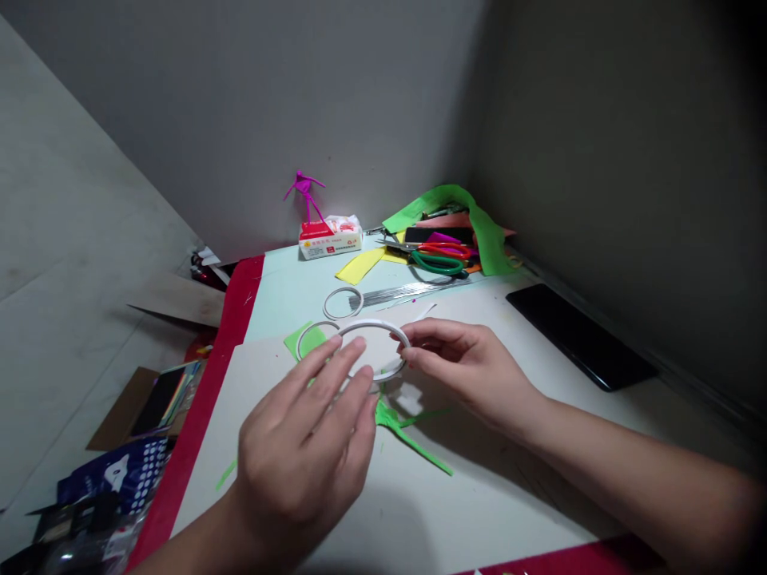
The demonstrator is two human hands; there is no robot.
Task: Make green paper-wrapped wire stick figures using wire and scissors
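Thumb and fingers of my right hand [461, 351] are pinched on the right rim of a narrow white ring [375, 377], which looks like a thin roll of tape. My left hand [311, 439] has its fingers over the ring's near left rim; its thumb is hidden. Beyond those fingers is a second thin ring [300, 339], partly covered, by a green paper piece [308, 343]. Another white ring [343, 291] lies farther back, by a bundle of thin metal wires [407, 294]. Beneath my hands lies a green stick figure [413, 447], partly hidden.
A magenta stick figure [304, 188] stands at a small box [329, 246] by the wall. Scissors [440, 259] lie among coloured crepe strips [491, 239]. A black phone [578, 335] rests at right. Bags [113, 475] and card sit beyond the table's red left edge [207, 415].
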